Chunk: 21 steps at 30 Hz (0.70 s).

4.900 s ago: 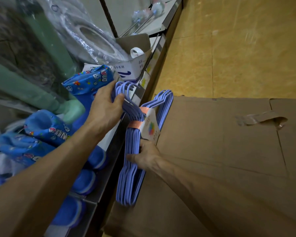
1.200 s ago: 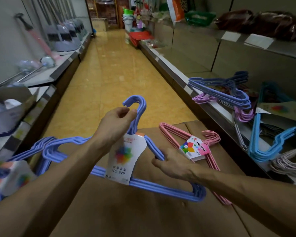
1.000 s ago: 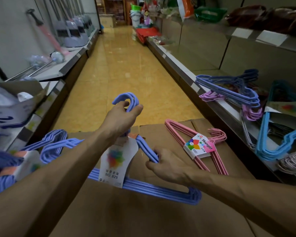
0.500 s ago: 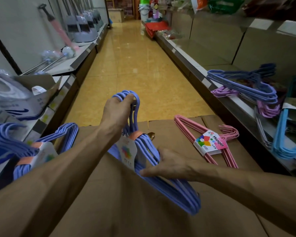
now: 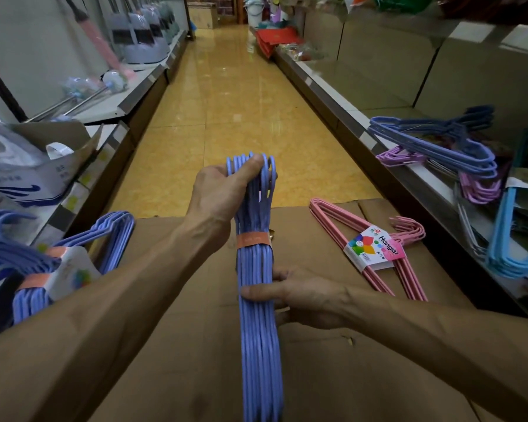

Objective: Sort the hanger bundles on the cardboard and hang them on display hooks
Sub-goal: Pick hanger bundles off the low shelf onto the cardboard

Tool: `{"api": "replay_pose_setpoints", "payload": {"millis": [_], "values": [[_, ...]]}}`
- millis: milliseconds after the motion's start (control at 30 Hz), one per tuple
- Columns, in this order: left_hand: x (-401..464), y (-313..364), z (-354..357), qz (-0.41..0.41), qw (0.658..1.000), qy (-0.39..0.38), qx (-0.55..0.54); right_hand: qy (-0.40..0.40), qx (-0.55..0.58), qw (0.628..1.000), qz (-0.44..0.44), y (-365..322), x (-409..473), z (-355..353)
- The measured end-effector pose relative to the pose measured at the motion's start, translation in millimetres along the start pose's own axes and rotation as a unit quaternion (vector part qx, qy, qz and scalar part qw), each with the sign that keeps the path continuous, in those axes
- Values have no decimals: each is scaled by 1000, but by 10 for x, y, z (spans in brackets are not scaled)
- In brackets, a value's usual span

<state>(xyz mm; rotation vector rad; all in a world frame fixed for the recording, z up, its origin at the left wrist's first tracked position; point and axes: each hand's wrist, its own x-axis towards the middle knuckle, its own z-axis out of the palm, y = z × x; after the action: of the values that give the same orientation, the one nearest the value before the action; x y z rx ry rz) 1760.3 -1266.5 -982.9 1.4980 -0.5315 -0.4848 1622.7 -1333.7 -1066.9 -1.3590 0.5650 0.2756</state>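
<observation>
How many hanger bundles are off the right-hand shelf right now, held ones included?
3: a blue bundle held edge-on by the left hand and right hand, a pink bundle flat on the cardboard, another blue bundle at far left. Others may be out of frame.

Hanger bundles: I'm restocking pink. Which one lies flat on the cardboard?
The pink bundle with the "Hanger" label, right of the hands; the others are blue or purple.

"Hanger" on pink hanger bundle (image 5: pixel 378 257) label (image 5: pixel 375 247); other txt unreadable.
</observation>
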Motion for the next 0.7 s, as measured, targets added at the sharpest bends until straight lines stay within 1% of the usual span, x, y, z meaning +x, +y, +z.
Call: {"api": "replay_pose_setpoints", "payload": {"millis": [167,333,467,533,700], "values": [[-24,-14,17,3,1000,-11,-27,-29,80,996,-9,37,-7,83],[-1,-25,-48,-4,1000,-16,-10,-25,69,997,-35,48,40,91],[69,-90,-158,-8,999,-14,45,0,57,997,-52,98,129,159],[91,-99,-222,-12,997,-28,75,9,57,997,-53,115,170,189],[112,-70,-530,-24,985,-22,169,3,33,998,-57,91,306,281]]}}
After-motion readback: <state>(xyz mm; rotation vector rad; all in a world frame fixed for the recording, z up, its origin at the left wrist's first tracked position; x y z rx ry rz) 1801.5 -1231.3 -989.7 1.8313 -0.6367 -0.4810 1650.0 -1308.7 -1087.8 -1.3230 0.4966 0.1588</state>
